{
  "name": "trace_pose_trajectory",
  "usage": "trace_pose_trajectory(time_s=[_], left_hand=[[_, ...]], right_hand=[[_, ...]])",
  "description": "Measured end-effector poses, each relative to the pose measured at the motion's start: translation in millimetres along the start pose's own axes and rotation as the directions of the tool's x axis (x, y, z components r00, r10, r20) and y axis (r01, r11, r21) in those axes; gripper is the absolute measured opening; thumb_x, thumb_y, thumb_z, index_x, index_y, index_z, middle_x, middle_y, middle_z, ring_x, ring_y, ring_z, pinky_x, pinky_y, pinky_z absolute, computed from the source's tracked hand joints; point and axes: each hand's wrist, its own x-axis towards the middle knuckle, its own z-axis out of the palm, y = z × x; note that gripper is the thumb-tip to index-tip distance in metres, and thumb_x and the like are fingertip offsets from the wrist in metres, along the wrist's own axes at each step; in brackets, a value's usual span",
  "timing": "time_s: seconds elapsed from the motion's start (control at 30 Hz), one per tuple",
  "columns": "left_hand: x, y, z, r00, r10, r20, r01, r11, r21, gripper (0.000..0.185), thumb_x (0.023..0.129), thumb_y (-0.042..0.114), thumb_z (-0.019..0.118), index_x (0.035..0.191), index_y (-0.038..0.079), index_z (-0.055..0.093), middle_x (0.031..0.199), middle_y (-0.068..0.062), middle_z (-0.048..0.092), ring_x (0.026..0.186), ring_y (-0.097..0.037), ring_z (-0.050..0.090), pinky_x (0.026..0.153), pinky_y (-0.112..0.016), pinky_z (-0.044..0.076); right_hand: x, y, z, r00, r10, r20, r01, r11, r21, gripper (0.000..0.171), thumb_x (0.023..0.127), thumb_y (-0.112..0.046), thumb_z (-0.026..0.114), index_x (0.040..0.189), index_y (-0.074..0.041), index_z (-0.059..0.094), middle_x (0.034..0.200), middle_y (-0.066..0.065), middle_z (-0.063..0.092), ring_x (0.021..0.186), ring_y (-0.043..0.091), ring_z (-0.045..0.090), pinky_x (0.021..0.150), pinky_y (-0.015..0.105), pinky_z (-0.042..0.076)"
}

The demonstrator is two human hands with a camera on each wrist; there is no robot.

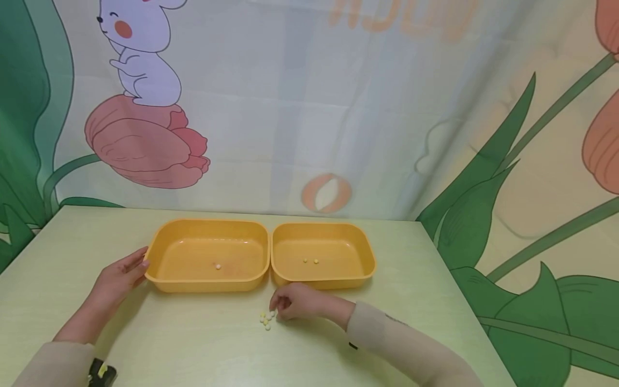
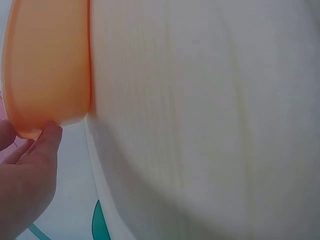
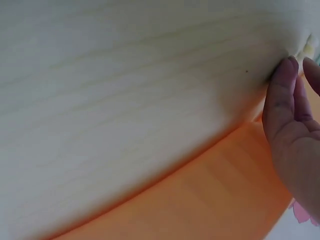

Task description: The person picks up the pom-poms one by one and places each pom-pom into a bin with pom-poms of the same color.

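- The right hand [image 1: 292, 303] was curled over the beads [image 1: 267, 319] on the counter [image 1: 193, 344], just in front of the right tray [image 1: 323, 255]; whether it pinched one could not be told.
- A loose pinch could likely drop a bead, which might roll off.
- The left hand [image 1: 118, 277], fingers straight, touched the left tray [image 1: 208, 255].
- The counter was pale green wood-grain, against a tulip-and-mouse curtain [image 1: 145, 107].

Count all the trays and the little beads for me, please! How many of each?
Orange trays: 2 (left tray, right tray)
Bead in the left tray: 1
Beads in the right tray: 2
Beads in the table pile by the right hand: about 5, too small to be sure
Total: about 10
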Motion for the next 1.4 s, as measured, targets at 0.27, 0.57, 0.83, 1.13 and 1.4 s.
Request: trace_pose_trajectory(time_s=[0.27, 0.57, 0.83, 1.13, 1.4], left_hand=[[0.5, -1.2, -0.7, 1.0, -0.008, -0.006, 0.008, 1.0, -0.009, 0.065, 0.112, 0.034, 0.037, 0.163, 0.006, 0.008, 0.168, -0.024, 0.014, 0.154, -0.045, 0.024, 0.094, -0.01, 0.054], [0.3, -0.8, -0.3, 1.0, -0.002, 0.0, 0.002, 1.0, -0.008, 0.064, 0.112, 0.033, 0.037, 0.163, 0.006, 0.008, 0.168, -0.024, 0.014, 0.154, -0.044, 0.024, 0.096, -0.012, 0.053], [1.5, -1.3, 0.8, 1.0, -0.003, -0.001, 0.003, 1.0, -0.006, 0.064, 0.112, 0.032, 0.037, 0.163, 0.006, 0.009, 0.168, -0.025, 0.014, 0.154, -0.045, 0.025, 0.097, -0.014, 0.052], [1.0, -0.9, 1.0, 1.0, -0.007, -0.011, 0.007, 1.0, -0.008, 0.064, 0.112, 0.032, 0.037, 0.163, 0.006, 0.009, 0.168, -0.025, 0.015, 0.153, -0.045, 0.026, 0.094, -0.01, 0.054], [1.8, -2.7, -1.4, 1.0, 0.002, 0.003, -0.002, 1.0, -0.004, 0.064, 0.112, 0.032, 0.036, 0.163, 0.006, 0.009, 0.168, -0.025, 0.015, 0.154, -0.045, 0.025, 0.091, -0.007, 0.054]], right_hand=[[4.9, -0.4, 9.9, 0.999, 0.026, -0.036, -0.026, 1.0, -0.01, 0.008, 0.09, -0.004, 0.075, 0.097, -0.008, 0.072, 0.075, -0.008, 0.055, 0.07, 0.002, 0.049, 0.063, 0.012, 0.041], [2.1, -2.1, 10.6, 0.998, 0.012, -0.057, -0.013, 0.999, -0.03, 0.004, 0.09, -0.005, 0.075, 0.094, -0.007, 0.073, 0.075, -0.009, 0.055, 0.069, 0.001, 0.048, 0.064, 0.012, 0.041], [-6.3, 0.8, 8.6, 0.997, -0.006, -0.071, 0.007, 1.0, 0.006, 0.006, 0.091, -0.004, 0.073, 0.094, -0.009, 0.073, 0.079, -0.008, 0.059, 0.072, 0.0, 0.05, 0.065, 0.011, 0.044], [-15.8, -4.1, 1.7, 0.996, -0.016, -0.088, 0.023, 0.996, 0.081, 0.008, 0.092, -0.002, 0.069, 0.097, -0.006, 0.074, 0.078, -0.006, 0.061, 0.066, 0.003, 0.052, 0.057, 0.012, 0.045], [-21.0, -18.1, -15.4, 0.995, -0.041, -0.091, 0.055, 0.987, 0.148, 0.011, 0.094, 0.003, 0.065, 0.1, 0.0, 0.073, 0.075, -0.003, 0.059, 0.062, 0.005, 0.054, 0.055, 0.013, 0.046]])
